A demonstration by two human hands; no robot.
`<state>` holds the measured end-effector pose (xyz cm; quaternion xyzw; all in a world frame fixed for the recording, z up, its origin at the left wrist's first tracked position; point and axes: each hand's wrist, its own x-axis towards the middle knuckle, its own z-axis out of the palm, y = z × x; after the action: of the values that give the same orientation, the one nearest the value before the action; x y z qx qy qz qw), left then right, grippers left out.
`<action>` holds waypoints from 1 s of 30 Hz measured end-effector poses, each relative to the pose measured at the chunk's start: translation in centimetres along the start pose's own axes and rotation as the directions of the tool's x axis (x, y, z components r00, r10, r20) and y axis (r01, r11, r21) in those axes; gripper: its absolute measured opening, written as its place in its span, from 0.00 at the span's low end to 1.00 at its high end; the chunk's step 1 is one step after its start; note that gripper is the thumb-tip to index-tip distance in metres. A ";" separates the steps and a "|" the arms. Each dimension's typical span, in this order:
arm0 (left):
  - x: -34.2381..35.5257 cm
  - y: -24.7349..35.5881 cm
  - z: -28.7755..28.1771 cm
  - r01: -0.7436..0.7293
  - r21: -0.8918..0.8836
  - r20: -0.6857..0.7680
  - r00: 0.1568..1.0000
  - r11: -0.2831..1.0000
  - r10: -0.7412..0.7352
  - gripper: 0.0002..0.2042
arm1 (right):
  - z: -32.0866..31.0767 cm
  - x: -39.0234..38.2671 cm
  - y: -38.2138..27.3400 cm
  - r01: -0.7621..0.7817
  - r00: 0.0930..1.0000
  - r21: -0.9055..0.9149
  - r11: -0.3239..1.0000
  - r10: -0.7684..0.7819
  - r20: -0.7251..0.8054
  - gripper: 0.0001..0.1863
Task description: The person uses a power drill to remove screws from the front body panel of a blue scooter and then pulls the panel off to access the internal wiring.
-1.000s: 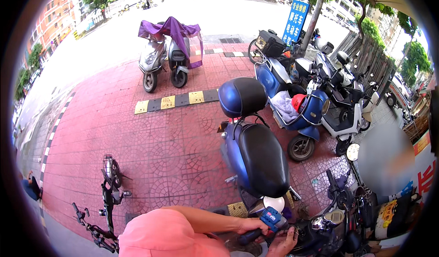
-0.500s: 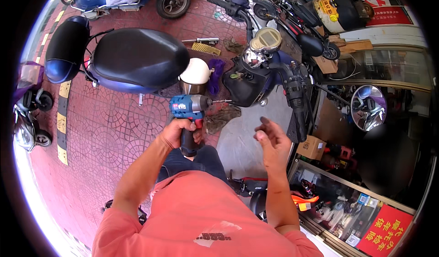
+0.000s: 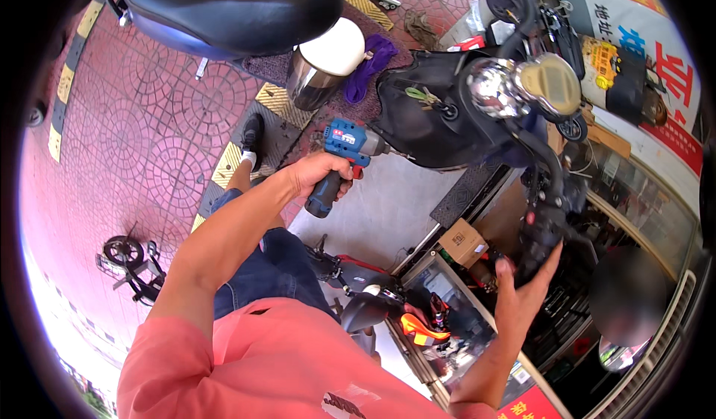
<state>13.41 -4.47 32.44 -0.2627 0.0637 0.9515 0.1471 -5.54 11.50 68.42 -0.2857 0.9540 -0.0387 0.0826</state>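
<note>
My left hand (image 3: 322,174) is closed around the handle of a blue and black cordless impact driver (image 3: 350,143). Its bit points right, at the dark front panel (image 3: 418,113) of a scooter; whether the tip touches is unclear. A key with a green tag (image 3: 425,97) sits in that panel. At the right end of the scooter's handlebar, my right hand (image 3: 518,296) has its thumb and fingers spread to either side of the black grip (image 3: 538,244). How firmly it touches the grip I cannot make out.
A black scooter seat (image 3: 231,8) is at upper left, beside a metal bucket with a white top (image 3: 328,53) and a purple cloth (image 3: 373,64). To the right stand a glass display case (image 3: 462,299) and a cardboard box (image 3: 462,241). A folded small bike (image 3: 130,258) lies left.
My view has shifted toward the handlebar, which appears larger. My right hand has moved right to the grip. My left hand keeps the impact driver, now nearer the scooter's front panel.
</note>
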 end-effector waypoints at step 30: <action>10.7 5.2 7.5 -0.222 0.107 0.169 0.965 0.969 0.202 0.14 | -4.3 -0.8 5.8 -0.384 0.923 0.124 0.915 0.385 0.024 0.57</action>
<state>-0.59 -5.31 33.55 -0.1690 0.1392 0.9736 0.0651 -8.81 16.91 72.06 -0.0869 0.9871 -0.0820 0.1062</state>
